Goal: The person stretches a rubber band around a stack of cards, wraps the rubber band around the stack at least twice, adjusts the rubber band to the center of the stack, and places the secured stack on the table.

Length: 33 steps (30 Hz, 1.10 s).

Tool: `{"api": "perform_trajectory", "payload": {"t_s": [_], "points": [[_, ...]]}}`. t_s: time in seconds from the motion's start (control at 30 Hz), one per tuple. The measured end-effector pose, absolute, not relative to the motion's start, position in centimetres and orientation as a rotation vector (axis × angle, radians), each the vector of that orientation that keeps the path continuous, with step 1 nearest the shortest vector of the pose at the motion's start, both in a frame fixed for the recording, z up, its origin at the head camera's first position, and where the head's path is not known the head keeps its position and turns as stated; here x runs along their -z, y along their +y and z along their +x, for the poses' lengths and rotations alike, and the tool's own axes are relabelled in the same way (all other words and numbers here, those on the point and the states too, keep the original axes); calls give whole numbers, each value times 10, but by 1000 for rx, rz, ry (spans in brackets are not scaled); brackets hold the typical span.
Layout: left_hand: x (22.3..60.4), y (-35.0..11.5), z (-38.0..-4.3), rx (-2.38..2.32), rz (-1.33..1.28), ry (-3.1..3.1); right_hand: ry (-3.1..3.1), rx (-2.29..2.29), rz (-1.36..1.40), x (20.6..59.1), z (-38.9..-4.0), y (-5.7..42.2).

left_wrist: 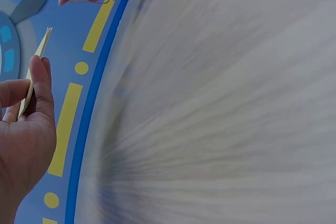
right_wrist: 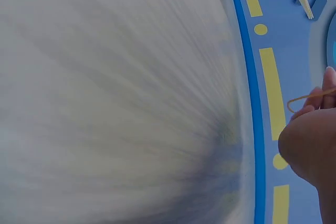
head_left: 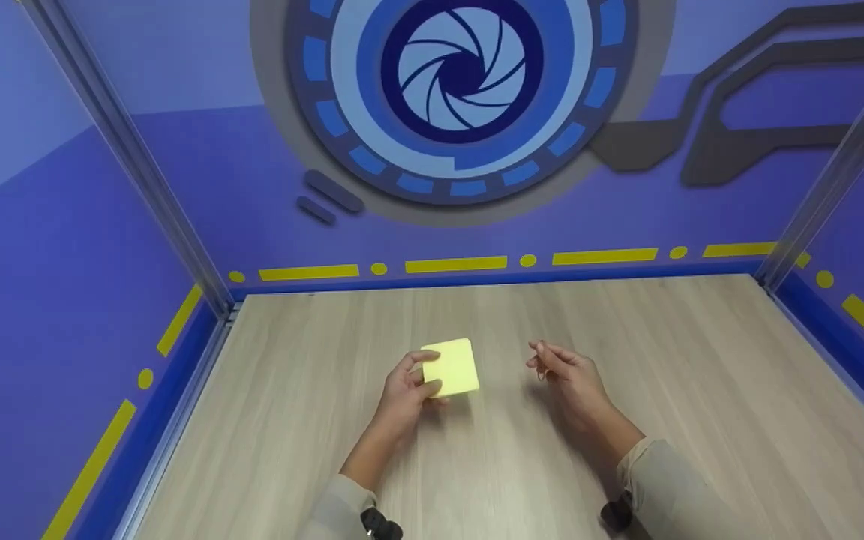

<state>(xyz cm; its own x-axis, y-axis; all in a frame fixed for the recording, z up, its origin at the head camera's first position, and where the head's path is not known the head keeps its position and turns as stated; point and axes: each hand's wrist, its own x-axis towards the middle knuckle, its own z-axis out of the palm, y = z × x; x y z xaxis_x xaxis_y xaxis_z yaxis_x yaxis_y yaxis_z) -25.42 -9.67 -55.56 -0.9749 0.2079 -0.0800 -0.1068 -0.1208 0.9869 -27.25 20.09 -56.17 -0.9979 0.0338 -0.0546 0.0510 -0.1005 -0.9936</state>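
In the head view my left hand (head_left: 400, 396) grips a square stack of yellow sticky notes (head_left: 453, 367) by its left side, thumb and fingers on it, raised above the table. Edge-on in the left wrist view, the sticky notes (left_wrist: 45, 43) look thin, with layers slightly parted at the tip. To the right, apart from the stack, my right hand (head_left: 574, 381) pinches a thin tan rubber band. A loop of the rubber band (right_wrist: 303, 98) sticks out past the fingers in the right wrist view. Part of it is hidden by the hand.
Both hands are over a pale wood-grain table (head_left: 312, 337). A blue-purple printed back wall (head_left: 207, 187) and side walls enclose it, with metal posts (head_left: 132, 157) at the corners. Dark devices (head_left: 381, 523) are strapped at both wrists.
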Motion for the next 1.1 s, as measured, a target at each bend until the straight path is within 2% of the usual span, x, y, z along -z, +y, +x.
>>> {"api": "perform_trajectory", "payload": {"t_s": [0.5, 0.63, 0.87, 1.1], "points": [[552, -82, -250, -2131, 142, 2032, 2463, 1943, -22, 556, -259, 201], [550, -75, -249, -2126, 183, 2039, 2565, 1824, -115, 552, -254, 198], [547, -67, -246, -2106, 261, 2034, 2694, 1550, -439, 540, -251, 186], [548, -64, -245, -2076, 334, 2052, 2672, 1412, -460, 528, -252, 175]]}}
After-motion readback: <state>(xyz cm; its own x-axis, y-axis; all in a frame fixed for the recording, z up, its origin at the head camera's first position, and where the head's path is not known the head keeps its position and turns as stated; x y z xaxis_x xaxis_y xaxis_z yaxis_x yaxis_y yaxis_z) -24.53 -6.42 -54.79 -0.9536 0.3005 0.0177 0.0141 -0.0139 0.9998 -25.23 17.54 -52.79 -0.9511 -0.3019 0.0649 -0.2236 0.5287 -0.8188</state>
